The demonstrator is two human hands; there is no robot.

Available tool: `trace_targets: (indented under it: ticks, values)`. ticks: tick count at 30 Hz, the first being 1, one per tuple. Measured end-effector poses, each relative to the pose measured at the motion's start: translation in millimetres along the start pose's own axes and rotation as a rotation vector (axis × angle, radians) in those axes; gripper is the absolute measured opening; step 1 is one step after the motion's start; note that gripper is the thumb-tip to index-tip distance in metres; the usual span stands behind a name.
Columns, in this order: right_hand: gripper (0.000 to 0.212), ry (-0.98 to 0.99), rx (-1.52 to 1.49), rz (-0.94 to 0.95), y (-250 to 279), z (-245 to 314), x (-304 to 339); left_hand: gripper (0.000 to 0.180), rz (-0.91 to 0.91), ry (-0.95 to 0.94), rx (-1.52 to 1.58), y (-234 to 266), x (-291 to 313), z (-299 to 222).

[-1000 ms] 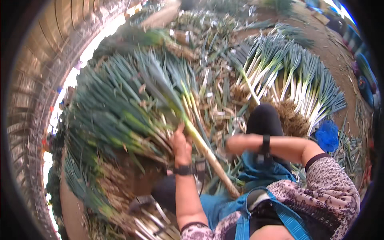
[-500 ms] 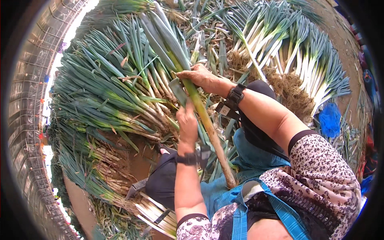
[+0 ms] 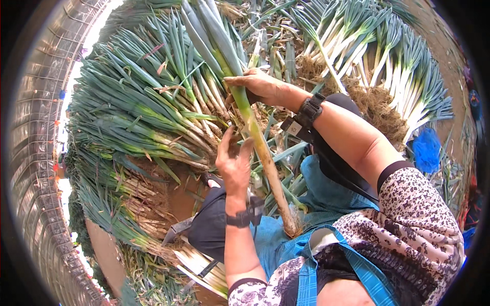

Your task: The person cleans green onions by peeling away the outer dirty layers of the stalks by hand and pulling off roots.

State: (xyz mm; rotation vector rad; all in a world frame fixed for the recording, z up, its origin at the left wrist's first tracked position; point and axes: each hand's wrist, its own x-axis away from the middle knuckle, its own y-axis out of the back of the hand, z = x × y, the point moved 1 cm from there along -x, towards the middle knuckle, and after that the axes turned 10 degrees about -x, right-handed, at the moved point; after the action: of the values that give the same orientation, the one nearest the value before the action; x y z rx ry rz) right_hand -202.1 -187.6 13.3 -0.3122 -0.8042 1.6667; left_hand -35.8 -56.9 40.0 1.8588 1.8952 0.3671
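Observation:
My right hand (image 3: 261, 86) is closed around the upper stalk of a long green onion (image 3: 261, 148), just under where its dark leaves fan out. The onion slants across in front of me, with leaves far and to the left and its rooted white end resting at my blue apron (image 3: 273, 245). My left hand (image 3: 234, 166) is just left of the stalk, fingers spread and nothing visible in them.
A big heap of untrimmed green onions (image 3: 127, 112) fills the left side. Paler, cleaned green onions (image 3: 375, 61) lie in a row at the far right, near a blue plastic bag (image 3: 426, 149). White stalks (image 3: 206, 265) lie by my left knee. A curved ribbed sheet wall (image 3: 38, 153) borders the left.
My left hand has let go of a green leaf strip it held against the stalk, dropped slightly nearer me and opened. My right hand still grips the onion, which has shifted a little.

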Motion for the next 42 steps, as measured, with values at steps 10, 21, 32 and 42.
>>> trace_targets:
  ticks: [10,21,32,42]
  values:
    - [0.029,0.067,0.046,0.077,4.2,1.3,0.0,0.021,-0.119,-0.196,-0.382,-12.1,-29.9,4.9]
    - [0.038,0.307,0.375,-0.178,13.5,5.3,-26.1,0.011,0.272,-0.551,-0.791,-23.6,44.8,81.1]
    - [0.059,0.175,0.397,-0.100,-2.3,-18.0,-16.3,0.031,-0.009,0.217,0.206,-6.5,-38.7,43.0]
    - [0.039,0.418,0.439,-0.123,-18.3,-34.8,-4.6,0.025,0.123,0.586,0.895,-29.0,-52.0,71.7]
